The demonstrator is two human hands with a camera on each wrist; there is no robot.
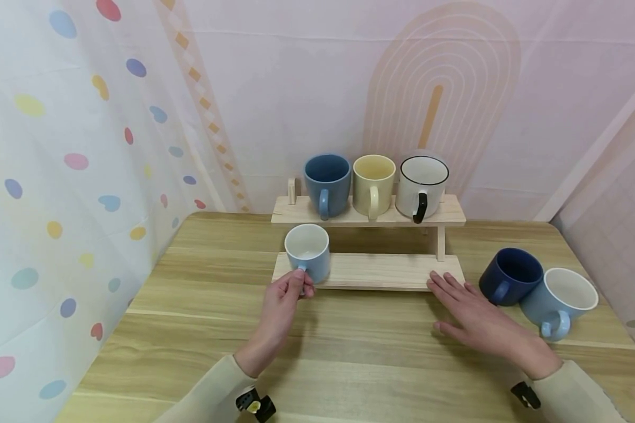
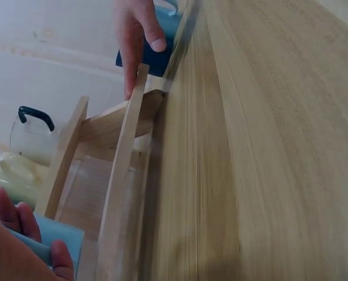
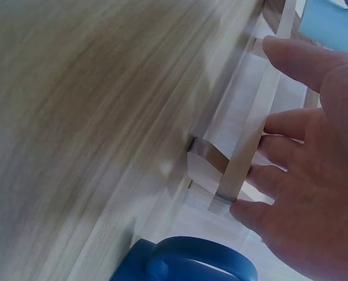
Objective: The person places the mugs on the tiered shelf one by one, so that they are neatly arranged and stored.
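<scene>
My left hand [image 1: 283, 299] pinches the handle of a light blue mug [image 1: 308, 249], which is upright at the left end of the lower shelf [image 1: 383, 271] of a wooden rack. The left wrist view shows that mug [image 2: 68, 237] partly behind the fingers. My right hand [image 1: 481, 323] lies with straight fingers at the right end of the lower shelf; in the right wrist view its fingertips touch the shelf's front edge [image 3: 250, 134]. Above, on the upper shelf [image 1: 455, 212], stand a blue mug [image 1: 329, 182], a yellow mug [image 1: 367, 191] and a white mug with black handle [image 1: 410, 194].
A dark blue mug [image 1: 508, 273] and a larger light blue mug [image 1: 547, 305] stand close together on the wooden table [image 1: 349, 364], right of the rack and beside my right hand. A patterned curtain [image 1: 296, 88] hangs behind the rack and on the left.
</scene>
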